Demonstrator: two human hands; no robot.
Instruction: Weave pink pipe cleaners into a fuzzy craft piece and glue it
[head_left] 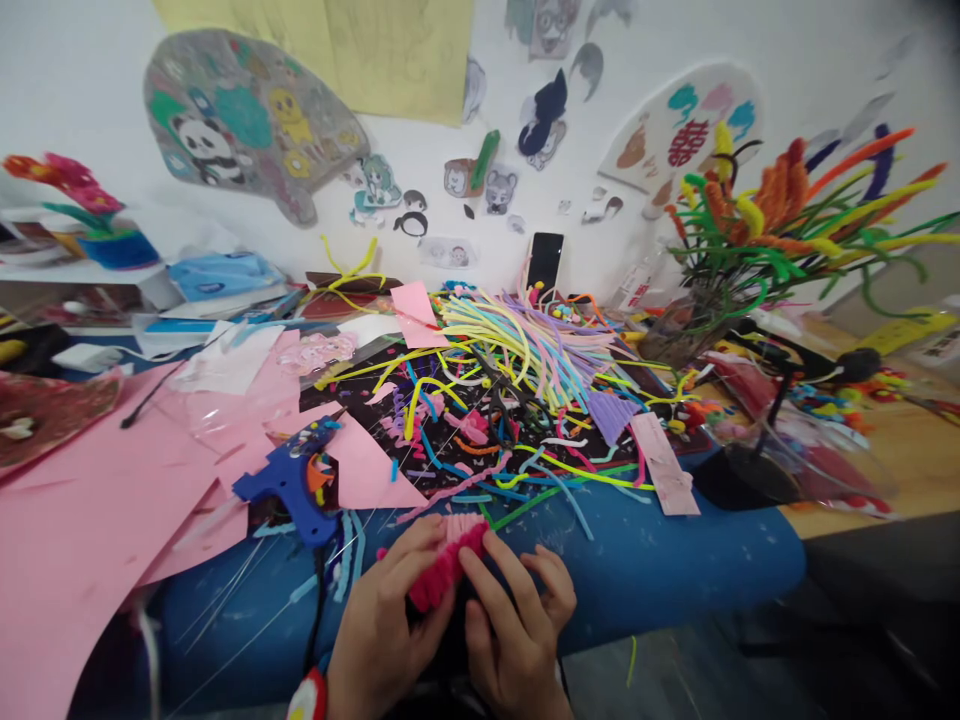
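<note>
At the front edge of the table, a pink pipe-cleaner piece point(442, 577), hot pink with a paler ribbed strip along its top, is between my two hands. My left hand point(390, 610) is closed around its left side, thumb below and fingers above. The fingertips of my right hand point(517, 620) press on its right end, with the other fingers curled loosely. Part of the piece is hidden behind my fingers. Left of my hands lies a blue hot glue gun point(292, 482), its black cord running down toward me.
Behind my hands are a bundle of pastel pipe cleaners point(517, 345), black-handled scissors point(504, 400) and many scraps. Pink paper sheets point(90, 530) cover the left. A vase of pipe-cleaner flowers point(682, 320) and a black stand point(750, 475) are at right. A phone point(545, 262) leans on the wall.
</note>
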